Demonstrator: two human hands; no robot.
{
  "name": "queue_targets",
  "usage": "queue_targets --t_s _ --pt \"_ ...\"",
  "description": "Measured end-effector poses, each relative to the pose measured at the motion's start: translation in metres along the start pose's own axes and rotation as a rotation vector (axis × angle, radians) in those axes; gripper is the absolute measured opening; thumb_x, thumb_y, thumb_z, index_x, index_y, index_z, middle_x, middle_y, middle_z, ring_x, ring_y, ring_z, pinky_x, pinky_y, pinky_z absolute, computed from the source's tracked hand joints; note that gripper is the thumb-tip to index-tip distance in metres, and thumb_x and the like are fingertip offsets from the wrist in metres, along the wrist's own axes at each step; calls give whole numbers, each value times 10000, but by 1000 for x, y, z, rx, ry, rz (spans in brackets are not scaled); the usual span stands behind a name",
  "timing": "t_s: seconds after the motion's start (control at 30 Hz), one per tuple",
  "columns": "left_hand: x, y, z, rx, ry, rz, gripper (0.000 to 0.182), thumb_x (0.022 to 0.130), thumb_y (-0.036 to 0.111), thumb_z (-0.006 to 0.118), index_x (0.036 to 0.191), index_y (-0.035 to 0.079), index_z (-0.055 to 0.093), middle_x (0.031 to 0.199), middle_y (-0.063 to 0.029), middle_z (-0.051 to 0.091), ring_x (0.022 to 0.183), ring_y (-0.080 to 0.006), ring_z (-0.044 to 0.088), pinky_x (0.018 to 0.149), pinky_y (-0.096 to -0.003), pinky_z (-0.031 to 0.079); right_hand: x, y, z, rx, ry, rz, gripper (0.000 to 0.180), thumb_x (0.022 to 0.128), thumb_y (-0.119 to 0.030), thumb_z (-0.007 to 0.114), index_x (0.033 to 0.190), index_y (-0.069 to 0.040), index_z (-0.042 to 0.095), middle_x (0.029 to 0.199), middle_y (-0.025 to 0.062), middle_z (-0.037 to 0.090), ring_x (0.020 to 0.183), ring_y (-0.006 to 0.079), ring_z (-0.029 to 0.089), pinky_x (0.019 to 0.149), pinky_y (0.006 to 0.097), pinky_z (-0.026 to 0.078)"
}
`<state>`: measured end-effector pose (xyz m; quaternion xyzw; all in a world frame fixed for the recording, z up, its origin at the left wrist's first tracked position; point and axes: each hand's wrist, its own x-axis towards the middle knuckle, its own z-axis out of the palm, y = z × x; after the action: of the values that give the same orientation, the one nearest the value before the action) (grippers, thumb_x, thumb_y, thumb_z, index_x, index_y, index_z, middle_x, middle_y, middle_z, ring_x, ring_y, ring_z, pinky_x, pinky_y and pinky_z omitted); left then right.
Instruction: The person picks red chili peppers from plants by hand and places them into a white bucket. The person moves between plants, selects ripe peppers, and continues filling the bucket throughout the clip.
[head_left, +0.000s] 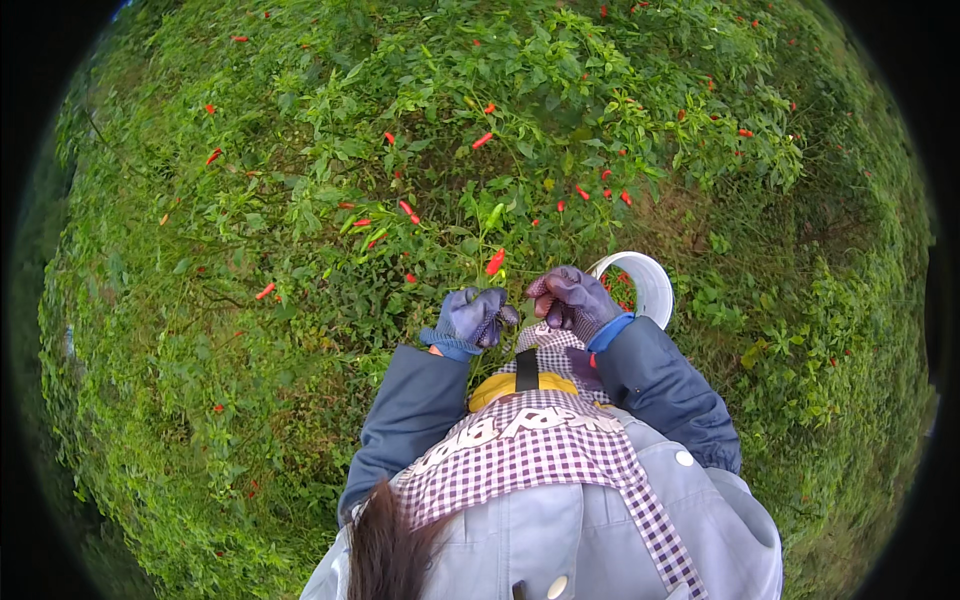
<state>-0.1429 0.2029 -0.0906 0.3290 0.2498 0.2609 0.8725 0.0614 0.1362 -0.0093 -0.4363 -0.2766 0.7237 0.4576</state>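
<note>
Both hands wear purple-blue knit work gloves with dotted grip. My left hand (478, 319) is curled in front of my waist, just below a ripe red chili pepper (495, 262) on the plant. Across a narrow gap, my right hand (571, 300) has its fingers bent inward, and whether either hand pinches anything is hidden by the fingers. Directly beside the right hand, a white plastic bucket (654, 289) leans with its mouth towards me. Picked red chilies (619, 283) show inside it, partly covered by the hand. A pale green chili (494, 216) points up beyond the left hand.
Dense chili bushes (322, 142) surround me, dotted with red fruit. A cluster of green and red chilies (367, 229) grows ahead to the left. More red ones (583, 193) are ahead to the right. My checked apron (525, 450) and a yellow waist bag (491, 388) fill the near side.
</note>
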Motion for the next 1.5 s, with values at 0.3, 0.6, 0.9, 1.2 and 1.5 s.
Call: queue_targets --t_s 0.3,0.6,0.9,1.2,1.5 --pt "-5 13 30 919 275 22 164 802 83 487 693 -1 576 619 -31 565 539 -118 525 498 -235 431 18 10 26 -251 213 -216 182 794 -189 597 885 -33 577 674 34 596 543 71 543 437 200 423" --pt "-13 34 34 398 -129 62 213 813 88 531 1002 -8 542 827 -67 587 679 -134 550 616 -271 458 8 4 14 -131 145 -16 195 802 -223 599 877 -45 577 603 42 590 432 80 527 391 181 417" --pt "-6 21 14 352 30 54 358 795 249 517 953 -72 534 803 -122 577 616 -168 532 544 -285 434 7 5 14 -120 62 122 241 813 -272 572 856 -36 594 602 26 579 423 71 489 378 188 368" --pt "-6 24 15 76 -146 220 384 818 246 537 996 -92 500 819 -134 569 657 -203 560 677 -339 467 -26 29 -50 -48 105 93 220 834 -258 547 878 -48 595 634 32 583 467 85 513 414 189 391" --pt "-2 8 14 -2 -141 197 180 835 34 488 698 -2 599 922 -188 574 671 -235 581 591 -306 474 -29 14 -49 -574 517 -336 434 743 -209 648 1107 -27 497 832 84 615 756 119 589 677 237 474"
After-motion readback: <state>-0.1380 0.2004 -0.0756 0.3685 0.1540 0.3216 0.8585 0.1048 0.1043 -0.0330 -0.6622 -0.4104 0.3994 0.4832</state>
